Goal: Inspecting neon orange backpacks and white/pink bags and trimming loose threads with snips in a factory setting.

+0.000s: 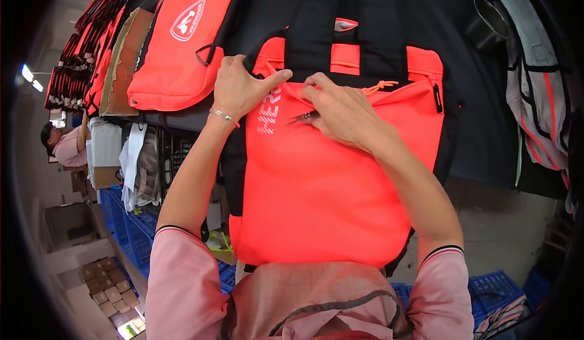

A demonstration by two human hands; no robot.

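A bright red-orange backpack (pixel 328 200) with black sides and black straps lies in front of me, its lower end against my body. At its upper left corner my left hand (pixel 243 87) is closed on the edge of the fabric, thumb stretched along the top seam. My right hand (pixel 340 112) rests over the upper middle, fingers bent at the seam. From its palm side sticks the dark pointed tip of what look like thread snips (pixel 304 118), pointing left; the rest of them is hidden. An orange cord pull (pixel 381 87) lies right of this hand along the top edge.
A second red-orange bag (pixel 176 48) with a white emblem lies at the upper left, beside a cardboard piece (pixel 125 66) and stacked bags (pixel 91 42). A metal cup (pixel 486 23) and grey fabric (pixel 535 84) are at the right. Blue crates (pixel 125 224) stand below; another person (pixel 67 145) is far left.
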